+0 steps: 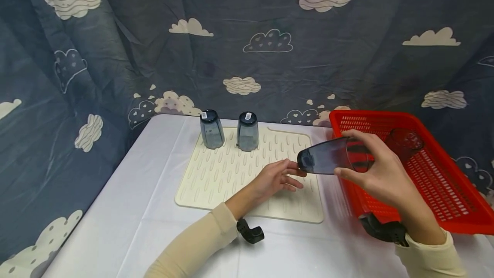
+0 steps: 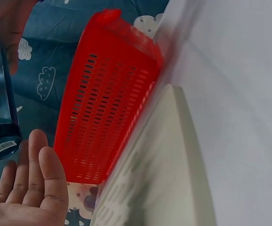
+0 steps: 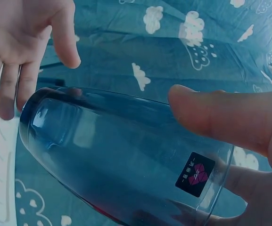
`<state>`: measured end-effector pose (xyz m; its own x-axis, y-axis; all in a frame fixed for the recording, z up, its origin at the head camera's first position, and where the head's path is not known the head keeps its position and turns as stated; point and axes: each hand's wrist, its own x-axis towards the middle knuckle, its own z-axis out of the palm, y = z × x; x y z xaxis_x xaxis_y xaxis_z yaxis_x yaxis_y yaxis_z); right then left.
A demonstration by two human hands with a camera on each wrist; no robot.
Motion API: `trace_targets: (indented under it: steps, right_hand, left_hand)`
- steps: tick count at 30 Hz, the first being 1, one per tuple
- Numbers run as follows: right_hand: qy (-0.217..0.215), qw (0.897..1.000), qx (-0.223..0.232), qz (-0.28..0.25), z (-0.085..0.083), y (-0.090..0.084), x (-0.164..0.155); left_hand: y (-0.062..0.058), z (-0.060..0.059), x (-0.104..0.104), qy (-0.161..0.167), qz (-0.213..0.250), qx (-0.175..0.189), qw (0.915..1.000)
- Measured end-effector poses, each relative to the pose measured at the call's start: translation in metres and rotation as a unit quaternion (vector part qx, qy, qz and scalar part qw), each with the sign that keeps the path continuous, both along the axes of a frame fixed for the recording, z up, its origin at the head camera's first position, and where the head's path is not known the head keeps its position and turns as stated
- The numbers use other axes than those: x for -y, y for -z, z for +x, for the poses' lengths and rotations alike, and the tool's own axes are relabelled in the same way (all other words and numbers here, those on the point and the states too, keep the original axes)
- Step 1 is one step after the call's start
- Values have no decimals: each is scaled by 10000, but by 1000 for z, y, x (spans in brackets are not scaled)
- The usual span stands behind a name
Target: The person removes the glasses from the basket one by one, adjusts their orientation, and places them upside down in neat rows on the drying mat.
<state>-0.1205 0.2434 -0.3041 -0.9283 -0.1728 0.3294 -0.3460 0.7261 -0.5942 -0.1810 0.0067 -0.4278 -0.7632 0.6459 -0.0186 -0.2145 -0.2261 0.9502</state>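
Holding a tumbler (image 1: 332,156) sideways, right hand (image 1: 380,173) hovers mid-air.

Two upturned tumblers (image 1: 212,128) on mat (image 1: 216,179), cloud-print curtain (image 1: 247,33) behind.

You are holding a tinted glass (image 3: 121,155) in your right hand (image 1: 380,170); it is carrying a small black sticker (image 3: 195,173) with a pink heart-like mark and tiny white characters too small to read. A white barcode label (image 2: 2,147) is showing on its base, digits illegible. The two upturned glasses (image 1: 212,128) are wearing similar white labels, unreadable.
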Motion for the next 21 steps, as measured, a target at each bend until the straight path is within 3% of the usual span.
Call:
trace_targets:
  steps: [11,21]
  right_hand:
    - [-322,9995,50,-12,-1,6,18]
    - [-525,9969,498,-307,0,11,33]
  left_hand:
    - [4,5,19,132,-35,95,9999]
    - [4,6,35,123,103,140,9998]
